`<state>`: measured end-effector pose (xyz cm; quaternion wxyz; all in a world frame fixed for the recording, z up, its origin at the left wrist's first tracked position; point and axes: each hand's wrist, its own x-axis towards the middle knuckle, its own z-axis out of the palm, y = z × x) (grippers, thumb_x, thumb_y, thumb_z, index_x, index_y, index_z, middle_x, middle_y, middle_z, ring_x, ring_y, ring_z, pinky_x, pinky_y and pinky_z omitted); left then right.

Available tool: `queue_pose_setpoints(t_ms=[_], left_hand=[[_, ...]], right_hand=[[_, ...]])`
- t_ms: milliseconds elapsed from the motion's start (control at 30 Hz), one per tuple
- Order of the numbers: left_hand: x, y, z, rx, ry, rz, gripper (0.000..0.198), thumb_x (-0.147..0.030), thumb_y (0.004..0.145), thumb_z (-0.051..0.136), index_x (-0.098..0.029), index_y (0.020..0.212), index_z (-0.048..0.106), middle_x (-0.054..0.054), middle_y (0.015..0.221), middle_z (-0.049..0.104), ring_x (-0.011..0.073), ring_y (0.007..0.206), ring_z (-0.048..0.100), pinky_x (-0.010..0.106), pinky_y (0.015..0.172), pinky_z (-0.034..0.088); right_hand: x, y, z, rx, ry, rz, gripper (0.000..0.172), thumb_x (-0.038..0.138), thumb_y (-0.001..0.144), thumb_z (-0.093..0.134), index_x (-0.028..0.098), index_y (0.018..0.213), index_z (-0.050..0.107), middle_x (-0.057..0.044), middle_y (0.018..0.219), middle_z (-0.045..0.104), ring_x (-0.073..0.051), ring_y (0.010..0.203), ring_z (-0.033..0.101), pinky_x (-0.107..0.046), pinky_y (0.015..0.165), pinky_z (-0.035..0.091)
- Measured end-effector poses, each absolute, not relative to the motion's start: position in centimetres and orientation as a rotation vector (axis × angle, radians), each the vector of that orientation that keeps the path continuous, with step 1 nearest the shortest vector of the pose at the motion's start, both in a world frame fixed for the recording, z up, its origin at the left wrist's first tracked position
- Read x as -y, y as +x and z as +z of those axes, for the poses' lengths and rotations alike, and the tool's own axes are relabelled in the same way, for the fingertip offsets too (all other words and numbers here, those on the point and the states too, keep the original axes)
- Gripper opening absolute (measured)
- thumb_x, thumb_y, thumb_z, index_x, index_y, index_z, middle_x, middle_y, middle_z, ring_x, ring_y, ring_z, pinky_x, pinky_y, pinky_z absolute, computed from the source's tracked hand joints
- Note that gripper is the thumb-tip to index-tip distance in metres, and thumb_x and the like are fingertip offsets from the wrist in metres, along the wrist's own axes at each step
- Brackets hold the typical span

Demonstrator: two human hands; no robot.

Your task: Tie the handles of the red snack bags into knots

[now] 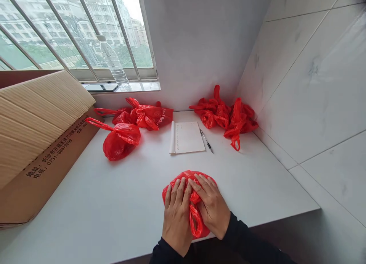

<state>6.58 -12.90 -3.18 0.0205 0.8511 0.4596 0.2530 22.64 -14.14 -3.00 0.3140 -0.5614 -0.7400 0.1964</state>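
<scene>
A knotted red plastic bag point(196, 220) lies at the table's front edge, and its tied handle loop points toward me. My left hand point(177, 214) rests flat on the bag's left side with fingers stretched forward. From the right, my right hand point(211, 203) lies over the top of the same bag, its fingers also extended and slightly spread. The two hands nearly meet over the knot. What the bag contains is hidden.
Several more tied red bags stand at the back left point(121, 142) and back right point(228, 115). Between them lie a notepad point(190, 138) and a pen point(206, 141). A cardboard box point(57, 149) fills the left side. On the windowsill stands a clear bottle point(113, 61).
</scene>
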Motion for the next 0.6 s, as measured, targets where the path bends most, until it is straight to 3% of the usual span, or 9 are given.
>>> queue_pose_setpoints(t_ms=[100, 200, 333, 400, 500, 600], left_hand=[[13.2, 6.6, -1.8, -1.450, 2.455, 0.865, 0.035, -0.016, 0.090, 0.050, -0.019, 0.123, 0.061, 0.013, 0.128, 0.065, 0.0287, 0.121, 0.059, 0.047, 0.102, 0.046], [12.7, 6.0, -0.6, -1.521, 2.268, 0.917, 0.014, -0.025, 0.091, 0.054, -0.021, 0.098, 0.066, 0.008, 0.097, 0.069, 0.0246, 0.090, 0.064, 0.041, 0.083, 0.051], [7.9, 2.2, 0.8, -1.841, 1.803, 0.970, 0.020, -0.042, 0.090, 0.057, -0.024, 0.090, 0.063, 0.000, 0.074, 0.065, 0.0184, 0.065, 0.060, 0.032, 0.064, 0.047], [4.3, -0.2, 1.7, -2.018, 1.557, 1.115, 0.034, -0.051, 0.084, 0.061, -0.023, 0.103, 0.063, 0.004, 0.088, 0.067, 0.0216, 0.079, 0.065, 0.034, 0.072, 0.050], [0.3, -2.6, 3.0, -2.037, 1.490, 1.210, 0.076, -0.056, 0.081, 0.062, -0.017, 0.142, 0.042, 0.015, 0.128, 0.059, 0.0297, 0.117, 0.059, 0.042, 0.093, 0.051], [-0.3, -2.6, 2.7, -2.015, 1.704, 1.188, 0.079, -0.049, 0.081, 0.063, -0.021, 0.150, 0.036, 0.016, 0.142, 0.049, 0.0323, 0.134, 0.045, 0.050, 0.111, 0.039]], right_hand=[[14.3, 22.9, -2.4, 1.770, -1.454, 0.515, 0.052, 0.017, 0.096, 0.046, 0.028, 0.147, 0.045, -0.007, 0.148, 0.050, -0.028, 0.142, 0.041, -0.057, 0.116, 0.038], [14.6, 23.2, -2.1, 1.553, -1.475, 0.401, 0.042, 0.023, 0.098, 0.047, 0.027, 0.140, 0.049, -0.009, 0.144, 0.050, -0.029, 0.140, 0.040, -0.056, 0.112, 0.042], [14.8, 23.5, -2.4, 1.395, -1.522, 0.367, 0.037, 0.027, 0.099, 0.046, 0.028, 0.136, 0.049, -0.009, 0.138, 0.054, -0.029, 0.134, 0.046, -0.053, 0.106, 0.048], [14.8, 23.5, -2.5, 1.353, -1.548, 0.411, 0.036, 0.030, 0.100, 0.046, 0.028, 0.135, 0.049, -0.010, 0.138, 0.054, -0.029, 0.132, 0.049, -0.051, 0.102, 0.051], [14.7, 23.3, -2.7, 1.334, -1.557, 0.468, 0.034, 0.032, 0.100, 0.046, 0.029, 0.134, 0.049, -0.009, 0.137, 0.054, -0.028, 0.131, 0.050, -0.048, 0.100, 0.053], [14.5, 23.2, -2.9, 1.325, -1.551, 0.478, 0.032, 0.031, 0.101, 0.045, 0.030, 0.132, 0.050, -0.008, 0.134, 0.056, -0.026, 0.128, 0.053, -0.047, 0.099, 0.054]])
